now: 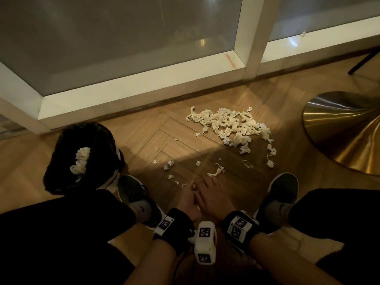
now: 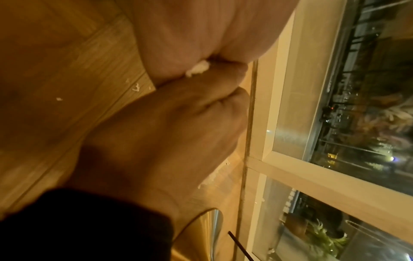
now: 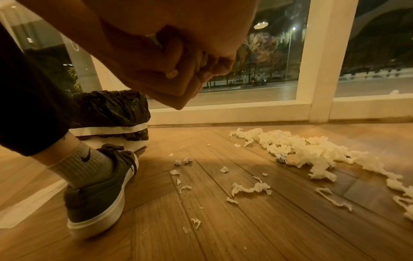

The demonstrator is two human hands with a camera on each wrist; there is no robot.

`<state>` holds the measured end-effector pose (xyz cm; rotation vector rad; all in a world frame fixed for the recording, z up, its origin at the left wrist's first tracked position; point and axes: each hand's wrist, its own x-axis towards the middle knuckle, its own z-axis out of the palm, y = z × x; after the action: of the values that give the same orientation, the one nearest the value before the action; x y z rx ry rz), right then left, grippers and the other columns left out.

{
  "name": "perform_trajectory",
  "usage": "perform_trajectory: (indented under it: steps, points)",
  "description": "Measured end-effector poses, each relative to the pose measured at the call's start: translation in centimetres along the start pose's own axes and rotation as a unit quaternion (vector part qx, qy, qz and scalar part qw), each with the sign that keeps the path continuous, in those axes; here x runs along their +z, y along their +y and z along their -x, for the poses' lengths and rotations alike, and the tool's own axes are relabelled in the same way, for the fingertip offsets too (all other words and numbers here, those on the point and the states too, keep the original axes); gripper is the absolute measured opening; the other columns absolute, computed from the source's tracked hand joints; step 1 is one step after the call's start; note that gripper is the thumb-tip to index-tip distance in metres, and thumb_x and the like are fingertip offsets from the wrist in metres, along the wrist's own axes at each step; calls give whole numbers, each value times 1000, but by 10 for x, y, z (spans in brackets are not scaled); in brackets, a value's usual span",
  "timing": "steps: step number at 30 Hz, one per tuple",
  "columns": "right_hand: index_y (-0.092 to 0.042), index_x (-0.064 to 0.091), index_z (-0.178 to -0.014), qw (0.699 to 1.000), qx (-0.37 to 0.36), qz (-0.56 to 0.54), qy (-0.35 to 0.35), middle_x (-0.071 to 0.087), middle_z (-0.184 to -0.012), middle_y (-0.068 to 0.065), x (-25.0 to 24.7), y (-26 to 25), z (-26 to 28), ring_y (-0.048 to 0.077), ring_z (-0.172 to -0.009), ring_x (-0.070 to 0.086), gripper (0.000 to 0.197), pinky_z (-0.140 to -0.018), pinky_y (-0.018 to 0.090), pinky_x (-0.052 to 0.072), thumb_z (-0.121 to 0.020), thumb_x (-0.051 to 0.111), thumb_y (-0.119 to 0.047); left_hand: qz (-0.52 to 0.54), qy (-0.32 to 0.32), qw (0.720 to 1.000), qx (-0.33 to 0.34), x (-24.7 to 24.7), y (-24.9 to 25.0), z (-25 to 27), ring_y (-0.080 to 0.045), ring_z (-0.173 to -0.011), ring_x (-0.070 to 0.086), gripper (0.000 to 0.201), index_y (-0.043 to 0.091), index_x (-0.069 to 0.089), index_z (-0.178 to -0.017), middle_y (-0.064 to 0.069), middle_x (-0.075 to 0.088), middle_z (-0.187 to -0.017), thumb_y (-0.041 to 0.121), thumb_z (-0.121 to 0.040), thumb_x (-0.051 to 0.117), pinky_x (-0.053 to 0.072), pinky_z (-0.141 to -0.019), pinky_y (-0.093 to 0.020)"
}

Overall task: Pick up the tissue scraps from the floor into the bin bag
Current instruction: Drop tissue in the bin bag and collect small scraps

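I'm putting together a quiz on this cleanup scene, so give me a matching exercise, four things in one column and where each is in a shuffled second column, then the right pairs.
Things:
1. big tissue pile
2. bin bag
3. hands
4. brass table base

Places:
A. pressed together low between the two shoes
B. on the floor at the far right
C. spread on the wood floor near the window frame
D. beside the left shoe, with some tissue already inside

Pairs: 1-C, 2-D, 3-A, 4-B

White tissue scraps (image 1: 230, 126), black bin bag (image 1: 61, 171)
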<state>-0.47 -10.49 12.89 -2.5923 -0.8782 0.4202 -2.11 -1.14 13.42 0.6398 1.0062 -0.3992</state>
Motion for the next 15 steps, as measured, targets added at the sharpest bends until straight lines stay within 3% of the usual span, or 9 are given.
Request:
perform_trajectory:
  steps: [3,6,8,12,14,15]
  points:
    - [-16,63,-100,998,-5,37,60,60,-92,5,1,-1,0,24,-83,57,41,-70,37,49,-93,29,-37,35,-24,999,-9,-1,-4,1,-33,-104,59,50,9,64,-114,-17,71,-99,46,-97,35,46,-78,-39]
    - [-21,65,-95,996,-16,54,76,60,-85,-1,1,-2,1,19,-78,56,36,-66,31,48,-93,32,-36,62,-38,997,-18,-1,-5,6,-33,-99,58,51,4,64,-100,-19,71,-89,43,-99,31,44,-76,-40]
    - [-22,65,-98,996,-31,54,62,62,-87,-1,-1,-2,1,20,-82,57,36,-68,32,48,-93,32,-36,71,-38,996,-27,2,-3,12,-33,-92,56,54,3,63,-94,-20,70,-86,45,-99,30,42,-72,-40]
    - [-22,66,-107,997,-55,56,21,67,-92,-3,-5,-6,1,19,-88,60,39,-75,32,50,-91,33,-34,88,-10,996,-32,2,0,12,-34,-94,55,55,4,63,-98,-20,63,-101,51,-96,34,42,-78,-39]
    - [-20,62,-117,997,-58,49,8,69,-100,-5,-4,-6,0,19,-99,59,48,-85,32,46,-94,25,-39,103,-19,994,-20,-2,0,7,-33,-95,55,52,2,61,-98,-21,62,-100,44,-98,30,43,-79,-39]
    - [-17,57,-124,997,-67,31,6,68,-107,-3,-2,-6,-1,20,-109,56,55,-93,34,38,-96,17,-42,104,-23,994,-13,-4,0,5,-32,-94,56,50,1,61,-96,-20,63,-97,39,-100,28,43,-78,-39]
